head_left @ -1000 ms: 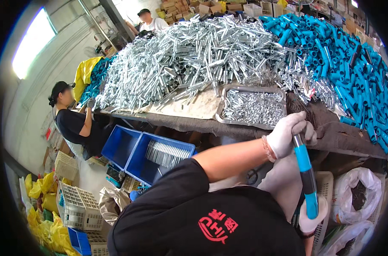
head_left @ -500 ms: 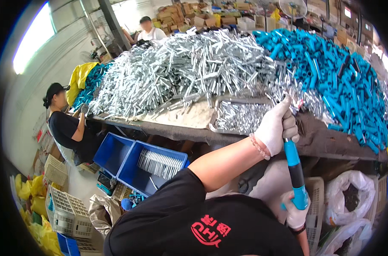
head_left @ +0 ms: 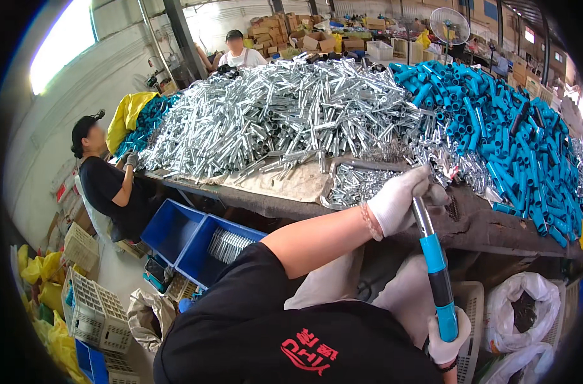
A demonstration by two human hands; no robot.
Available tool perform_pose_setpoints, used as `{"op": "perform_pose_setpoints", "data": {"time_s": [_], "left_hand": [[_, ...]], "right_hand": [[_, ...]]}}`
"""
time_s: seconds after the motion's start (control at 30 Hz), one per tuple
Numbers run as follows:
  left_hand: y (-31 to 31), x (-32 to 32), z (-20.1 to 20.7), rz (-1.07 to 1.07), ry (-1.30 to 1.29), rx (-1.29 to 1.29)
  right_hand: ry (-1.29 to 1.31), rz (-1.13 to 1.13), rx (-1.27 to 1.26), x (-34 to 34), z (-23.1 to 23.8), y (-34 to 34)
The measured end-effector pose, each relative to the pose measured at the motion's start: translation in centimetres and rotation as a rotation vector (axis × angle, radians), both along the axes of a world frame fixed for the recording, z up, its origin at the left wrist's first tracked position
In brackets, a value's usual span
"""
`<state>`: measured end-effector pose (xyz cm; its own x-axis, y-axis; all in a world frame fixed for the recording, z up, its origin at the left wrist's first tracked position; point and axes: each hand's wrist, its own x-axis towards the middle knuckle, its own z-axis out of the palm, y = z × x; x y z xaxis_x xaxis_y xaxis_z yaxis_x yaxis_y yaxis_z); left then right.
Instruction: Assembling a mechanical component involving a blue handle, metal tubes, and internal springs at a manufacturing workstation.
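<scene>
A long teal-and-black cylindrical tool [head_left: 440, 287] with a silver metal tube at its upper end stands slightly tilted in front of me. My left hand [head_left: 400, 202], in a white glove, is closed at the top of the silver tube; its fingertips partly hide the end. Lower down, my right hand [head_left: 446, 339], also gloved, wraps round the teal bottom part. Just beyond my left hand lies a metal tray [head_left: 330, 202] of small silver parts on the table edge. Exactly what kind of tool this is, I cannot tell.
A big heap of silver tubes [head_left: 291, 109] covers the table, with teal tubes [head_left: 496, 128] piled at right. Blue bins [head_left: 176, 224] stand lower left, one holding silver rods. Plastic-lined crates [head_left: 525, 307] sit at lower right. A co-worker [head_left: 105, 166] works at left, another person [head_left: 240, 54] behind.
My head view has shifted, so the table sits lower. My left hand has moved up along the tool relative to its body, baring more silver tube. My right hand still grips the bottom.
</scene>
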<state>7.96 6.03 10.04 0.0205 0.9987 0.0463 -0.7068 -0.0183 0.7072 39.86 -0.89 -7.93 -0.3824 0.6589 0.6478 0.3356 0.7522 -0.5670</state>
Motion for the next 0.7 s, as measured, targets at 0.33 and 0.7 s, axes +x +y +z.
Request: {"op": "perform_pose_setpoints", "data": {"time_s": [0.33, 0.7], "left_hand": [[-0.9, 2.0, -3.9, -0.059, -0.072, 0.238], [-1.4, -5.0, -2.5, 0.326, -0.261, -0.158]], "right_hand": [[0.021, -0.152, 0.123, -3.1, 2.2, 1.5], [-0.255, 0.078, 0.388, -7.2, 5.3, 4.8]]}}
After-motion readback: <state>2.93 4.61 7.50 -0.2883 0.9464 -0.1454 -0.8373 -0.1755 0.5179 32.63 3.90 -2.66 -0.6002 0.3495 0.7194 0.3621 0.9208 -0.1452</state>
